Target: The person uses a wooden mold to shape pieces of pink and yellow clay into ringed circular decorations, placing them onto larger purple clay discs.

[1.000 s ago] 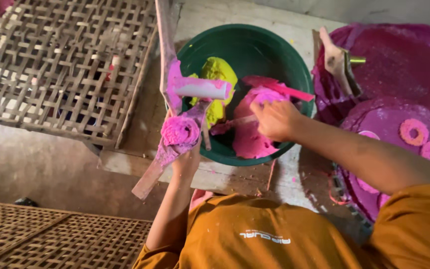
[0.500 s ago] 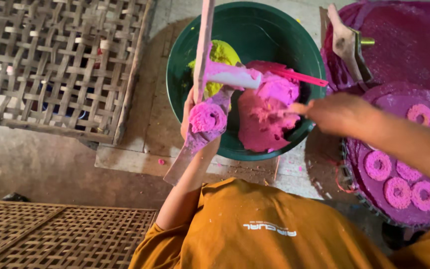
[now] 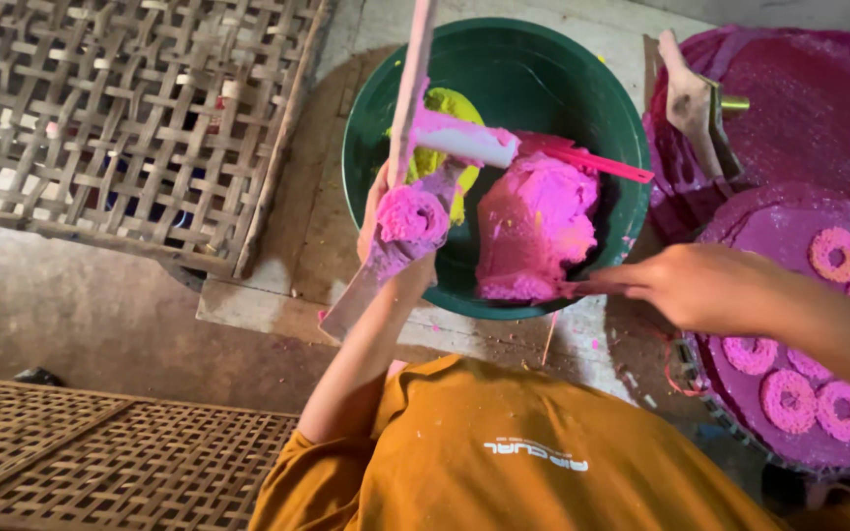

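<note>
Since half a second back, our right hand (image 3: 705, 287) has pulled out of the green basin (image 3: 602, 108) toward the round pink tray (image 3: 740, 393), and the view has tipped down a little. Head view: our left hand (image 3: 395, 231) is clenched on a pink-smeared wooden stick (image 3: 407, 108) carrying a ring of pink dough (image 3: 412, 214), held over the basin's near-left rim. Right hand pinches a thin pink stick (image 3: 582, 289), tip just by the pink dough lump (image 3: 533, 226) in the basin. Yellow dough (image 3: 445, 108) lies behind. Pink rings (image 3: 789, 398) sit on the tray. Bamboo lattice (image 3: 100, 118) at left.
</note>
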